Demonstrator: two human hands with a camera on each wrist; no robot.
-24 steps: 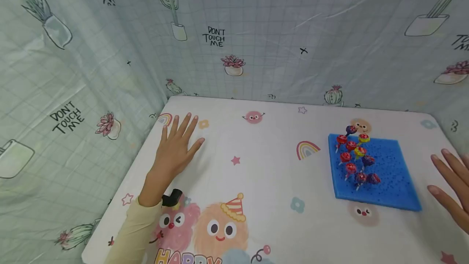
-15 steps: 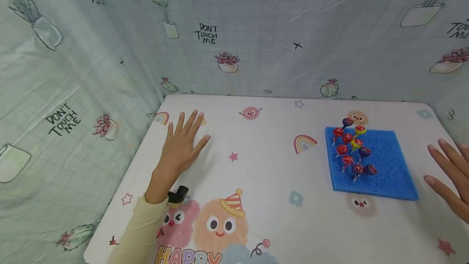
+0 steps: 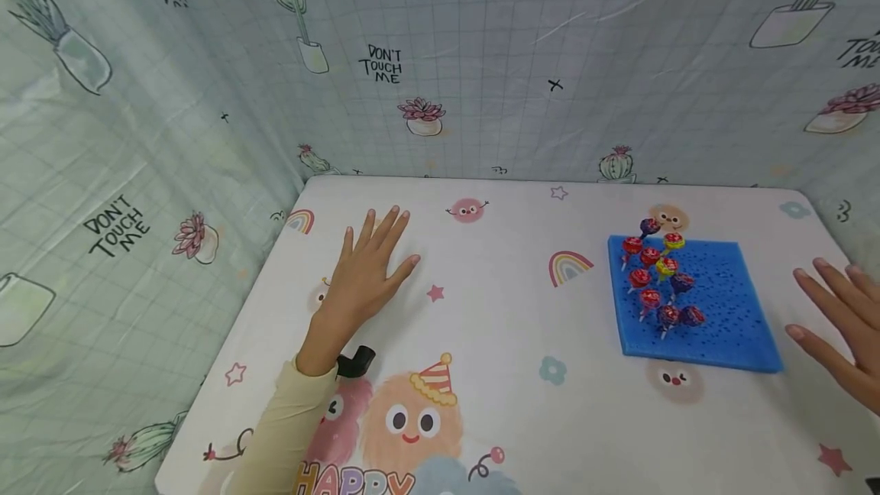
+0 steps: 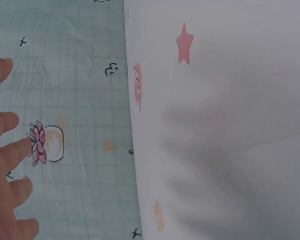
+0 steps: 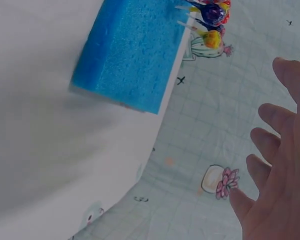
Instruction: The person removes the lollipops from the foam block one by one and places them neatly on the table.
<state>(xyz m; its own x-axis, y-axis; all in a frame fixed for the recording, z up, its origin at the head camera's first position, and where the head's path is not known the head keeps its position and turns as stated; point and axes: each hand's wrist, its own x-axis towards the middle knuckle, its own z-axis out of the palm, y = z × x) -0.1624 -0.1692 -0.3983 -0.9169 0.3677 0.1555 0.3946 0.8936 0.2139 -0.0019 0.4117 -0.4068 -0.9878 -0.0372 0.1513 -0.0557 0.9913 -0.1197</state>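
A blue foam block lies on the right part of the white table, its top dotted with small holes. Several wrapped lollipops in red, yellow and dark purple stand in its left half on their sticks. My right hand hovers just right of the block with fingers spread, holding nothing; the frame edge cuts off part of it. Over the left side of the table is my left hand, fingers straight and spread, also holding nothing. In the right wrist view, the foam block and a few lollipops appear beyond my right hand.
The white table carries printed cartoon figures, stars and rainbows. A pale green cloth with cactus prints hangs behind and at the left side. A small dark object shows at the lower right corner.
My left hand has shifted to the right above the table, fingers still spread. My right hand has come slightly further into view. The whole scene sits a little higher and further left in the head view.
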